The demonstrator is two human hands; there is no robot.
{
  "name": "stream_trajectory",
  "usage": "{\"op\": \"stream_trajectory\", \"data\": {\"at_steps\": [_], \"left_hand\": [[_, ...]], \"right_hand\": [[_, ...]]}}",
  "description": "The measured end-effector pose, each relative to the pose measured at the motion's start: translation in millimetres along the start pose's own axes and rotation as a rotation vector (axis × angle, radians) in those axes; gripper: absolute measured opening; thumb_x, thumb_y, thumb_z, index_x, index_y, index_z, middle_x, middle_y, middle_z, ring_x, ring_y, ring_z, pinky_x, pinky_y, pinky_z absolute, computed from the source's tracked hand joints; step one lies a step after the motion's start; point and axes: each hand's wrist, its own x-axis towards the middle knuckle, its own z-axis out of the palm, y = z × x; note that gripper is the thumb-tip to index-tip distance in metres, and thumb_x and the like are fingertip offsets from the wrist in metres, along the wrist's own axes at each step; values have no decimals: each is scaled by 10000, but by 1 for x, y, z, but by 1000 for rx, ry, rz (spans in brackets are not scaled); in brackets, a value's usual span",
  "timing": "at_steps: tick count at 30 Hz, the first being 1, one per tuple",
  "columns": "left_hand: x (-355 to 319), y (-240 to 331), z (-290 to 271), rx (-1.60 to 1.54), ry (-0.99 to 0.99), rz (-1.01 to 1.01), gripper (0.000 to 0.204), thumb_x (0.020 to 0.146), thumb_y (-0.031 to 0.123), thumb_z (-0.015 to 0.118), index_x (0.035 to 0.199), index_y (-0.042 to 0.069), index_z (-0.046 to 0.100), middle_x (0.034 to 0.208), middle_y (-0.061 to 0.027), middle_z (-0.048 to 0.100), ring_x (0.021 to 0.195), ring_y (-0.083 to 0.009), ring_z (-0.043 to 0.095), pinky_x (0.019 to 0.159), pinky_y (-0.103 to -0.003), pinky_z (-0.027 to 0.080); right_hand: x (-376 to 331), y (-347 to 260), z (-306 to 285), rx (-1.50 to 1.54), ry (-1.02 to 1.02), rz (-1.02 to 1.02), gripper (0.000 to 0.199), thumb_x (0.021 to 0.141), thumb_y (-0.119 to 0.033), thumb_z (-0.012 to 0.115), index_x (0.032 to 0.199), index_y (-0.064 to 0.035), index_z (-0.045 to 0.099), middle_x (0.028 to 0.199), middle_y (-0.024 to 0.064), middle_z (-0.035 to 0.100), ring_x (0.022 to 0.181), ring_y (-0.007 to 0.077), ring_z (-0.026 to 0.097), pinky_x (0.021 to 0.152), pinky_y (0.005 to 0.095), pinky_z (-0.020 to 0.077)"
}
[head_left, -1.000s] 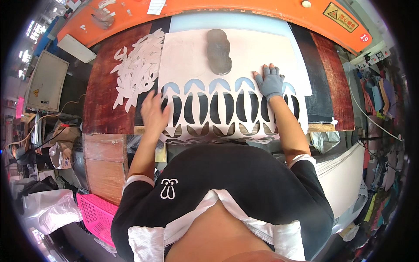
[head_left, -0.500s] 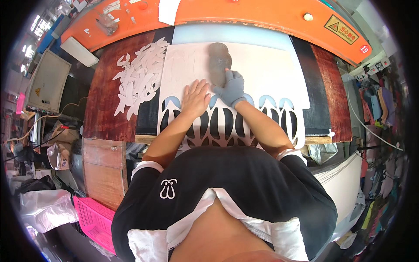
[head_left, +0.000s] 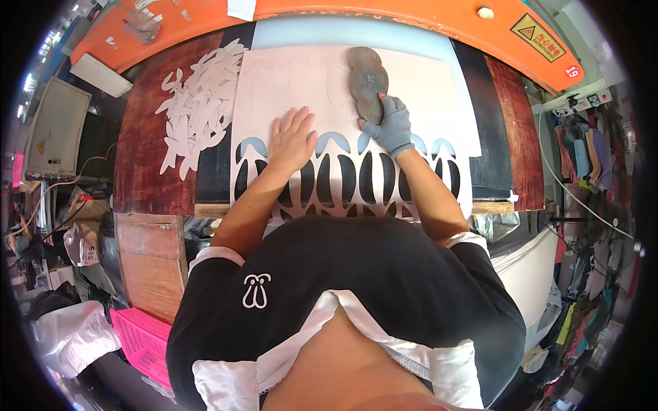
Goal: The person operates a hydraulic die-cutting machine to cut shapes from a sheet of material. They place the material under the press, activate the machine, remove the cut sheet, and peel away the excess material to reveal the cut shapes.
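My bare left hand (head_left: 293, 140) lies flat on a pale sheet (head_left: 432, 89), fingers stretched out and pointing away from me. My right hand (head_left: 391, 127), in a grey glove that leaves the fingertips bare, is closed round the near end of a grey-brown, wavy-edged cutting die (head_left: 368, 79). The die stands lengthwise on the uncut part of the sheet, right of its middle. Faint outlines mark the sheet to the left of the die. Nearer to me, rows of long curved holes run across the sheet, some partly under my forearms.
White curved cut pieces (head_left: 199, 96) are heaped on the left of the table (head_left: 147, 157). A light blue board (head_left: 349, 33) shows beyond the sheet. The orange beam of a machine (head_left: 411, 8) spans the far side. A pink basket (head_left: 140, 342) sits at lower left.
The cutting die has shifted right across the sheet with my right hand gripping it. My left hand keeps its place on the sheet. The whole view has shifted slightly.
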Motion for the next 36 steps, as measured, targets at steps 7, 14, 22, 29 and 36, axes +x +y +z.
{"op": "stream_trajectory", "data": {"at_steps": [7,14,22,29,36], "left_hand": [[6,-5,1,6,14,8,414,842,257,573,1218,89,527,1346,-56,455,1267,-266,374,1014,-508,290],[19,-11,3,0,-12,-4,420,847,260,567,1230,91,524,1356,-55,452,1273,-263,375,1021,-500,285],[27,-16,4,13,-34,-12,419,864,273,548,1245,99,522,1366,-55,453,1288,-260,373,1033,-493,274],[27,-14,-7,-11,-67,-42,391,847,246,563,1199,77,534,1326,-97,463,1280,-253,357,1026,-477,262],[-53,26,-64,-254,-135,122,242,818,283,609,689,83,565,758,-82,550,756,-282,535,684,-394,399]], "right_hand": [[8,3,4,48,5,36,752,618,-369,767,1215,-3,493,1126,218,524,1043,377,511,890,430,441],[21,9,10,4,-27,37,756,640,-376,756,1239,-9,476,1172,237,498,1083,376,493,917,436,427],[10,24,-21,18,100,-69,643,717,-344,714,1214,-6,485,1176,249,495,1080,397,482,932,437,409],[-120,31,-105,-49,118,137,354,768,-198,676,1039,-8,553,988,177,569,916,360,536,799,415,439],[-157,25,-100,-185,290,42,148,722,-100,645,826,-22,573,829,144,579,746,316,564,682,404,452]]}}
